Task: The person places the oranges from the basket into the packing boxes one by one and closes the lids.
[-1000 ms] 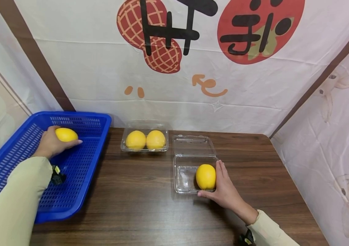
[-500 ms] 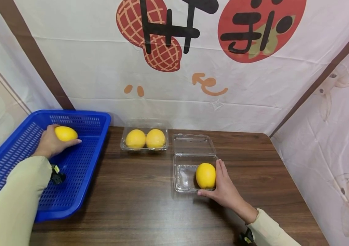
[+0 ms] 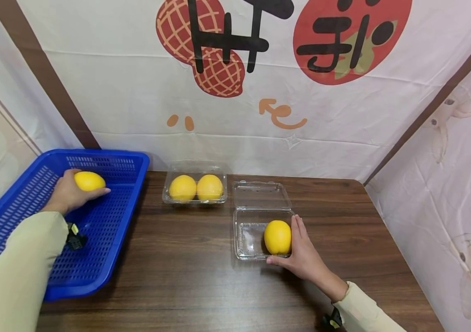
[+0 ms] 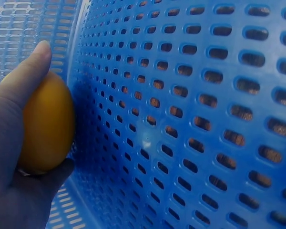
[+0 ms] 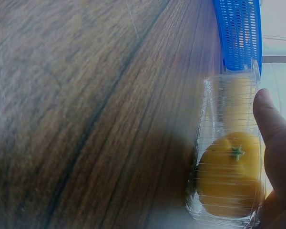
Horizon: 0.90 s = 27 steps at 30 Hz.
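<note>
Inside the blue plastic basket [image 3: 90, 272], my left hand [image 3: 67, 191] grips a yellow orange [image 3: 90, 181], thumb on one side and fingers round the other. The left wrist view shows this orange [image 4: 47, 124] against the perforated basket floor. My right hand [image 3: 303, 256] holds the near right corner of a clear plastic clamshell box [image 3: 252, 249], fingers along its right side and thumb at its front edge. The box's lid [image 3: 262, 194] lies folded back. A second orange [image 3: 277, 237] sits in its right half; its green stem end shows through the wall in the right wrist view.
Another clear box [image 3: 195, 199] with two oranges [image 3: 183, 188] stands at the back of the brown wooden table [image 3: 177, 276], between basket and open-lidded box. A printed white cloth [image 3: 127, 92] hangs behind the table, and another at the right.
</note>
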Each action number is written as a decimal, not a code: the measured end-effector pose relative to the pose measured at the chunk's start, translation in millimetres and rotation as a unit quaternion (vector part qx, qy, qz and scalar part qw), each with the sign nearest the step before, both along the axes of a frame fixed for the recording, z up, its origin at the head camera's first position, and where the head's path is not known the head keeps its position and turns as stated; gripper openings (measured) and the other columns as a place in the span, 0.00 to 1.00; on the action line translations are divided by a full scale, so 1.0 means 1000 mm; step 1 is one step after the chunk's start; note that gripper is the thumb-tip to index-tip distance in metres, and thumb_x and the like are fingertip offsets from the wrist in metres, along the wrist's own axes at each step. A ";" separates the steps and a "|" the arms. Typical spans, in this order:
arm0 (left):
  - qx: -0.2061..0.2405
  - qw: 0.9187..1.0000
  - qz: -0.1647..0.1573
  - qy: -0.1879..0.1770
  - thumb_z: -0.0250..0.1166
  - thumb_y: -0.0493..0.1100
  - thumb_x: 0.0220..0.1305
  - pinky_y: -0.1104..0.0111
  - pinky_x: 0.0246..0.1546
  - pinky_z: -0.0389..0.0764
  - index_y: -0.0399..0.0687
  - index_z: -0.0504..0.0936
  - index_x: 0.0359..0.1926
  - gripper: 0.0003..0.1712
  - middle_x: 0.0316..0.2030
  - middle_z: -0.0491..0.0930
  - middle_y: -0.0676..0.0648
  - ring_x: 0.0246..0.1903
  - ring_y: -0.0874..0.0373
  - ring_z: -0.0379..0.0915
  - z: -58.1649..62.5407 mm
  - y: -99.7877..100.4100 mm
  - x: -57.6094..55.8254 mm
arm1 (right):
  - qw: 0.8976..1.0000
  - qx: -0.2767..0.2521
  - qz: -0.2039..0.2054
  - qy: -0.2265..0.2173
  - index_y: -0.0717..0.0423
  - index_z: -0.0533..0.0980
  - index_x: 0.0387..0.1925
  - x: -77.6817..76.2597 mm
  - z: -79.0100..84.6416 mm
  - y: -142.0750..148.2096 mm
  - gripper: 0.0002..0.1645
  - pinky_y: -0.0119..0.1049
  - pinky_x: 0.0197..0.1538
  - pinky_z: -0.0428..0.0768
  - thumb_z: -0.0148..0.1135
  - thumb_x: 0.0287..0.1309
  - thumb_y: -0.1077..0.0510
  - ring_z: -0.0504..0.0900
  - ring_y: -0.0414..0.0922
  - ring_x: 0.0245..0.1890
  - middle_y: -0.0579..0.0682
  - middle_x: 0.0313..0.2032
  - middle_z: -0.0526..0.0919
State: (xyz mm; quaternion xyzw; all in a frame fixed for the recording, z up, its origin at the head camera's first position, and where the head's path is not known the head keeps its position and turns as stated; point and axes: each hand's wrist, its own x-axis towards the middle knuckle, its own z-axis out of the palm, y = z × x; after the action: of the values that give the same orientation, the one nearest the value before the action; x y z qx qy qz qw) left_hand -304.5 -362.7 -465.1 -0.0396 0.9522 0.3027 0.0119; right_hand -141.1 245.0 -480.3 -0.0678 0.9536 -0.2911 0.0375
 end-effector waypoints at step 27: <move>0.001 0.999 -0.033 0.006 0.73 0.62 0.59 0.43 0.41 0.74 0.14 0.44 0.70 0.67 0.57 0.59 0.17 0.48 0.27 0.65 0.014 -0.009 0.001 | 1.000 -0.010 -0.001 0.011 0.71 0.40 0.78 0.001 0.000 0.000 0.83 0.64 0.68 0.64 0.80 0.42 0.32 0.51 0.68 0.75 0.71 0.77 0.40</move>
State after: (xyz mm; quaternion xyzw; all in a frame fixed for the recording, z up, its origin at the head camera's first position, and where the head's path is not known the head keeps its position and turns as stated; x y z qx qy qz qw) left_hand -303.2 -371.4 -451.1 -0.0066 0.9526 0.3036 0.0162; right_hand -139.7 244.9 -480.7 -0.0702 0.9510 -0.3001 0.0259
